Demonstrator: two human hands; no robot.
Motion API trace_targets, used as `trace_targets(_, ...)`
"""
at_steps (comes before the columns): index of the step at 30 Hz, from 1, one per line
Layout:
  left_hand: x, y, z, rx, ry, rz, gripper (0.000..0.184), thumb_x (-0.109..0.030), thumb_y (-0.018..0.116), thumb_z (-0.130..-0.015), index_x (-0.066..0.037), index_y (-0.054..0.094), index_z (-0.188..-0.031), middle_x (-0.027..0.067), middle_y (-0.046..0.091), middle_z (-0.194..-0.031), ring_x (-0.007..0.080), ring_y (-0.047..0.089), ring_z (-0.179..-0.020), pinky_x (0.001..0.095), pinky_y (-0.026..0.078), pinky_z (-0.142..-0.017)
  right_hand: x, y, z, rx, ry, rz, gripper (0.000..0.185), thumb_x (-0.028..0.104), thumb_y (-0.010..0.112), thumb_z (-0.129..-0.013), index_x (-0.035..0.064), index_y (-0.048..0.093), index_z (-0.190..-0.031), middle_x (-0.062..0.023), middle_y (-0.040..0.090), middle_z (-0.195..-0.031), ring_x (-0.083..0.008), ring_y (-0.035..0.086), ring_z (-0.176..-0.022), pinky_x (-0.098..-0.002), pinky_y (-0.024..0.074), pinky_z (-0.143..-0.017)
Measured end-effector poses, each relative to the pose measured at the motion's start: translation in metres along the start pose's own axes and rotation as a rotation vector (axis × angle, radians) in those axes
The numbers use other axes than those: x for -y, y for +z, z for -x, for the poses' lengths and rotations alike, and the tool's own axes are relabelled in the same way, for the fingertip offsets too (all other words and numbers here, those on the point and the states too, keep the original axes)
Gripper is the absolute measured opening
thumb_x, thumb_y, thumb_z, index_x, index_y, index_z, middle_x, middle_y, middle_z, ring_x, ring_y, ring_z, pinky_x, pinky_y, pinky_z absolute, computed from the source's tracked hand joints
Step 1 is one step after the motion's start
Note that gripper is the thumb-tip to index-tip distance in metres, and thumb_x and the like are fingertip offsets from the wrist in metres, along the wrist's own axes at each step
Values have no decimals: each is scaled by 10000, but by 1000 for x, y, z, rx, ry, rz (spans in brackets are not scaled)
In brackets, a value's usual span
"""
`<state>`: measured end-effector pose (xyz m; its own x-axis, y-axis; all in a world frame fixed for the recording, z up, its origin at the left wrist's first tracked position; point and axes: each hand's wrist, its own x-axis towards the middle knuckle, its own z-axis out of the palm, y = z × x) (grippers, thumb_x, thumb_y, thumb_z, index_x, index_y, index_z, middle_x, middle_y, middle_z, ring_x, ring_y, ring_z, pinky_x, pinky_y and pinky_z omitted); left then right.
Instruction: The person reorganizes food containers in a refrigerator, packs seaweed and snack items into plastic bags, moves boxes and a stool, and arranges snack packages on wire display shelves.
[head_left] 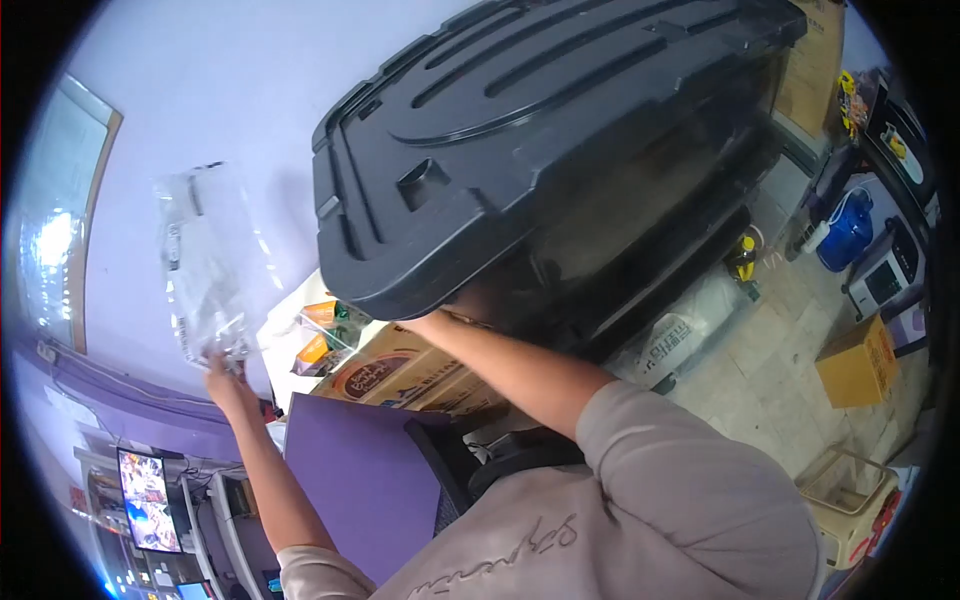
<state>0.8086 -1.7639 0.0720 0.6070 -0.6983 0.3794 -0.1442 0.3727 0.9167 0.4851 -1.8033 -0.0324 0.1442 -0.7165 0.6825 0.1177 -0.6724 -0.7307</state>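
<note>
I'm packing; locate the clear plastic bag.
Head view, left side: the clear plastic bag is in the left hand, in front of the lilac wall.

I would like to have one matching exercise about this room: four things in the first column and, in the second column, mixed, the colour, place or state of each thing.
Things
1. Plastic bag
2. Lid
3. Small box
4. Screen

Colour, place or state
A. Lit, at the lower left of the view
B. Clear, held up in the left hand
C. Yellow-brown, toward the right of the view
D. Black, on top of the large bin

Right pairs: 1-B, 2-D, 3-C, 4-A
</note>
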Motion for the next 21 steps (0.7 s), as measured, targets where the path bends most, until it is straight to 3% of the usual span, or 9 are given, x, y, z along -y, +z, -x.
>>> trace_targets(2,-21,-7,-17,9,198,-119,420,-92,517,-906,-5,493,-1316,106,598,-1080,186,597,-913,324,508,-761,-1,-7,-3,-33,-20,18,295,274,564,-931,25,634,-1075,-122,636,-1113,-266,573,-1038,-388,448,-914)
trace_targets(5,-54,-8,-11,66,319,-209,506,-77,470,-926,-76,434,-1431,98,566,-1193,154,559,-997,305,470,-825,23,-28,-14,212,187,372,396,237,593,-941,26,540,-1272,-82,598,-1197,-184,551,-1072,-316,435,-957)
trace_targets(8,-79,3,18,105,497,-341,422,-59,505,-908,38,487,-1319,142,561,-1178,205,551,-1027,323,441,-901,10,-19,-22,230,277,355,392,279,559,-958,58,544,-1281,-69,575,-1254,-182,530,-1119,-322,419,-979)
trace_targets(14,-83,5,55,19,626,-704,414,-202,627,-928,70,517,-1220,149,567,-1152,215,526,-1029,327,417,-903,0,-13,-26,-313,-238,1096,178,255,600,-879,118,656,-980,-85,636,-987,-231,594,-923,-358,475,-828)
trace_targets(16,-91,28,84,41,512,-829,277,-145,686,-884,52,566,-1038,150,572,-1091,244,531,-1014,348,414,-891,-9,-11,-23,-288,-303,1074,316,334,616,-873,94,643,-1078,-126,629,-1079,-282,579,-1023,-395,458,-895)
trace_targets(17,-79,23,79,68,659,-979,247,-124,695,-862,46,555,-974,160,560,-1074,266,529,-994,353,415,-878,-10,-8,-22,-275,-325,1065,364,360,621,-871,86,639,-1110,-140,627,-1109,-299,575,-1056,-407,453,-917)
trace_targets(19,-55,32,83,154,814,-1068,162,-10,662,-800,44,524,-866,204,530,-1119,350,527,-1023,374,413,-911,-7,5,-19,318,249,759,610,484,615,-859,77,533,-1306,-215,538,-1300,-387,486,-1221,-489,365,-1033)
trace_targets(20,-47,41,90,208,893,-1059,125,37,618,-787,48,524,-869,212,522,-1172,361,521,-1085,382,410,-945,-34,25,-13,178,269,678,820,595,601,-827,105,376,-1445,-233,422,-1429,-411,371,-1334,-505,261,-1110)
trace_targets(21,-37,47,95,260,971,-1048,114,83,574,-774,52,523,-871,220,513,-1226,372,515,-1147,391,406,-979,-47,30,-2,174,269,683,820,595,601,-827,105,376,-1445,-233,422,-1429,-411,371,-1334,-505,261,-1110)
